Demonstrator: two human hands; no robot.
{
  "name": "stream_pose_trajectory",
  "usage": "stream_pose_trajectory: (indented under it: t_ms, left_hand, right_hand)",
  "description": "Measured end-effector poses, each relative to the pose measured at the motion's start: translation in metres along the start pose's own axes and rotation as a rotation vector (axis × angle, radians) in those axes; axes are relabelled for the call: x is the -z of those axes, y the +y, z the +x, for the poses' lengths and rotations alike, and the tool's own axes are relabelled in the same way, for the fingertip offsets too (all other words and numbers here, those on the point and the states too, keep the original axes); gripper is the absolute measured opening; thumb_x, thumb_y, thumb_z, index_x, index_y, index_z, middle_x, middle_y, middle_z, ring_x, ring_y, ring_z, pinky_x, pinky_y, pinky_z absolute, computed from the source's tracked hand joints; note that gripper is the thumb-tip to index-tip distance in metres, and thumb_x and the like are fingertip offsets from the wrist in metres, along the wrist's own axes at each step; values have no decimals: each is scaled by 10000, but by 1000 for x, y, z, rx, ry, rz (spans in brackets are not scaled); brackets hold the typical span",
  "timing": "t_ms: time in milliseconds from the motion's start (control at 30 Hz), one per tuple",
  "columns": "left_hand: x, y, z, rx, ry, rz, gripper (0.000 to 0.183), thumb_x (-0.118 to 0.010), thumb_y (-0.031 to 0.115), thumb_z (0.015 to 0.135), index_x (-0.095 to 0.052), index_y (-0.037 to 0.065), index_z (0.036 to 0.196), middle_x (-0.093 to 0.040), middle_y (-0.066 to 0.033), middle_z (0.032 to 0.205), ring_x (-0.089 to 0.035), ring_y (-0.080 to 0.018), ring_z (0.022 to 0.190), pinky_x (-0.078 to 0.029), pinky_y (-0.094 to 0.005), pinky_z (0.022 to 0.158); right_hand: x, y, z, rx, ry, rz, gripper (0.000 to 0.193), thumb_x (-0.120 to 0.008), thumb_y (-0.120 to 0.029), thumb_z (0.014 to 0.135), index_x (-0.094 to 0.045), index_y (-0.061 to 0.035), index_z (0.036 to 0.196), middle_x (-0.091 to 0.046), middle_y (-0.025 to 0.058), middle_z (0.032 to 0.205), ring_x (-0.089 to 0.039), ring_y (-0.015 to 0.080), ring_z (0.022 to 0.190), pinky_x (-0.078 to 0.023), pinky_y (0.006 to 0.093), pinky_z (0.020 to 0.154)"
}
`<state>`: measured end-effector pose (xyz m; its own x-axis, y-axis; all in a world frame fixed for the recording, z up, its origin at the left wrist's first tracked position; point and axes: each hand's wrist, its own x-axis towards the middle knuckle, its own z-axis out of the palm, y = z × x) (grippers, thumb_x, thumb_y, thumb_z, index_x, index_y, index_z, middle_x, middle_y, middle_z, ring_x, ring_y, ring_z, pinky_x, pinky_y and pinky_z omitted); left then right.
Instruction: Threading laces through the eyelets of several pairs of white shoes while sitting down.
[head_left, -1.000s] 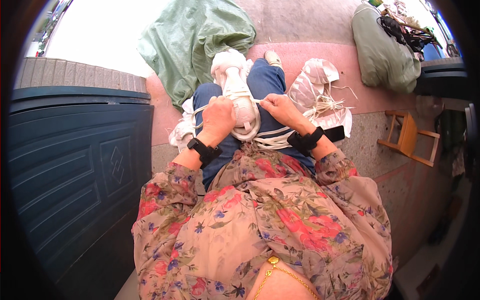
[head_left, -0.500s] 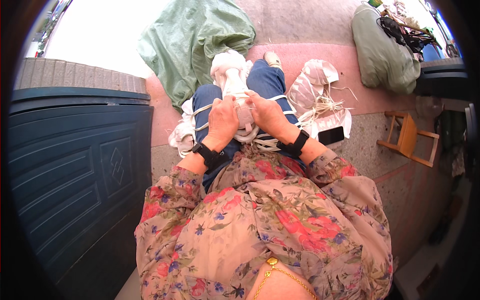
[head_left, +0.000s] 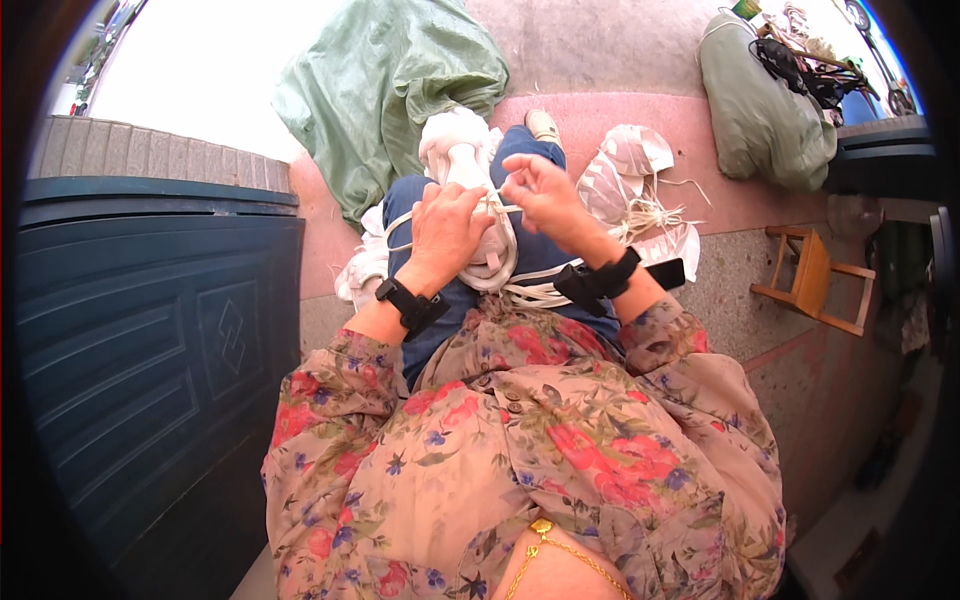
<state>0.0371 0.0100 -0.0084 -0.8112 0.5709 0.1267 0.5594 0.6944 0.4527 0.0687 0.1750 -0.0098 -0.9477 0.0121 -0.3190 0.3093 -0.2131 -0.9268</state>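
Head view. White lace-up sneaker [head_left: 497,246]: one, lies on the blue jeans [head_left: 407,192] of the lap. Left hand [head_left: 446,228]: fingers bent over the sneaker's lacing; whether it pinches a lace, cannot tell. Right hand [head_left: 547,200]: raised just beside, fingers curled; grip likewise uncertain. Wooden stool [head_left: 812,277]: one, on the floor, right. Stuffed green sack [head_left: 762,115]: one, beyond.

Before me, both forearms [head_left: 641,298] angle inward; left grip [head_left: 447,230] palm down, right grip [head_left: 552,205] slightly farther, fingers curled.
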Motion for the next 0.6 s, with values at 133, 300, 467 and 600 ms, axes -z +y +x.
stream_pose_trajectory:
  t_ms: [133, 300, 467, 600]
  left_hand:
    - [38, -6, 43, 164, -292, -279, 163, -586, 204, 804, -646, 53, 811, -617, -88, 721, -563, -197, 677, -442, -298, 613]
    - [181, -42, 107, 161, 356, -873, 179, -570, 181, 860, -650, 24, 893, -605, -1, 729, -495, -62, 657, -395, -199, 614]
    - [203, -77, 86, 282, 282, -937, 174, -608, 167, 835, -641, 25, 931, -595, -3, 767, -482, -66, 678, -397, -200, 611]
    - [196, -98, 72, 417, 370, -1062, 184, -601, 151, 839, -628, 15, 960, -589, -21, 816, -483, -80, 698, -410, -214, 599]
  right_hand:
    - [13, -52, -9, -54, -112, 289, 213, -509, -165, 878, -499, -10, 1023, -484, -2, 717, -378, 36, 475, -291, 183, 371]
    - [31, -5, -9, 256, -29, -595, 206, -464, -166, 850, -532, 29, 855, -547, 128, 730, -556, 260, 706, -454, 357, 666]
    - [3, 31, -1, 125, -139, -570, 230, -480, -166, 844, -561, 38, 911, -575, 218, 831, -561, 346, 819, -428, 401, 744]
    - [-4, 32, 3, 272, -57, -700, 203, -551, -177, 804, -620, 9, 844, -586, 223, 855, -566, 359, 825, -438, 398, 734]
